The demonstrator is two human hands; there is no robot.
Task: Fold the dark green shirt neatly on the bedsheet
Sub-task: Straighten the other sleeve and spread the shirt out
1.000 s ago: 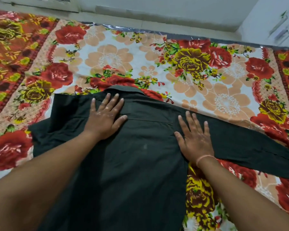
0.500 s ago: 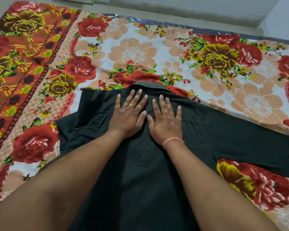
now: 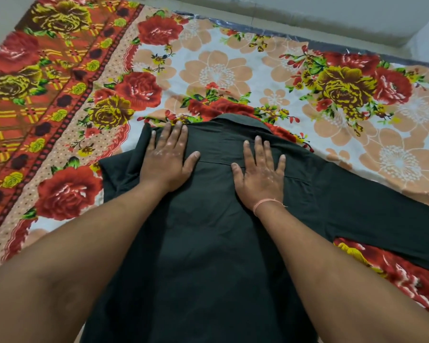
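Hands lay flat and open on the dark green shirt (image 3: 208,243), holding nothing: left hand (image 3: 167,160) near the collar's left, right hand (image 3: 260,175) below the collar

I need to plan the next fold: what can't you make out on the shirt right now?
Head view only:
- dark green shirt hem: cut off by the bottom edge and both forearms.
- right sleeve cuff: runs off the right edge.
- Shirt front, buttons: underneath, facing the bedsheet.
- Fabric under the left hand and right hand: covered.

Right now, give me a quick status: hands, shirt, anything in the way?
Left hand and right hand flat, open on dark green shirt. Right sleeve spread out on bedsheet. Nothing in the way.
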